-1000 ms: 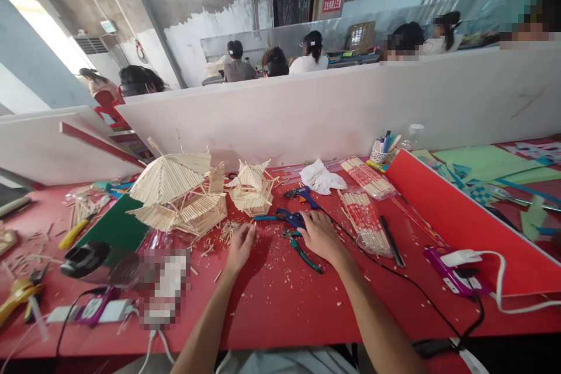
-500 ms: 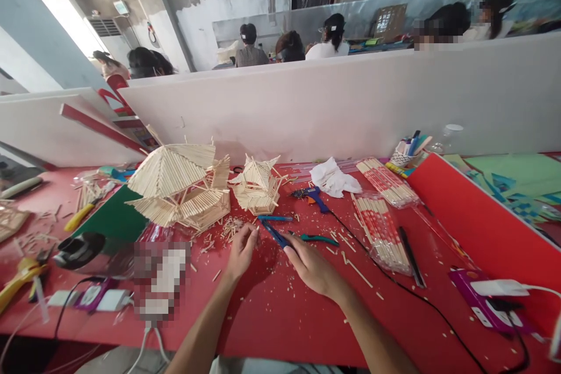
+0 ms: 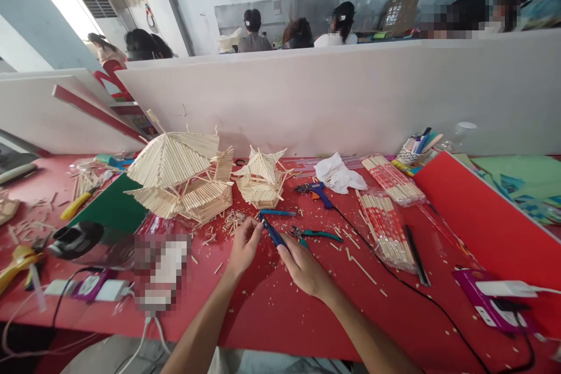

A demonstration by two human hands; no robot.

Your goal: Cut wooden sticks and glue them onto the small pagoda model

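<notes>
- Dark-blue hand tool [image 3: 272, 231], just before the small stick model [image 3: 260, 181], is gripped by the right hand [image 3: 304, 269]; probably stiff, light, best held rearward.
- Left hand [image 3: 244, 247], also before the model, is curled; whether anything is pinched cannot be told.
- Model: seemingly fragile.

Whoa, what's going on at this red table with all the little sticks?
A person's right hand holds a dark blue tool, its tip close to the pinched fingertips of the left hand. Whether those fingertips hold a tiny piece is too small to tell. Beyond the hands stand a bigger stick house and a smaller stick house. To the right, green-handled pliers and what looks like a blue glue gun lie on the red table, with stick bits scattered around.
</notes>
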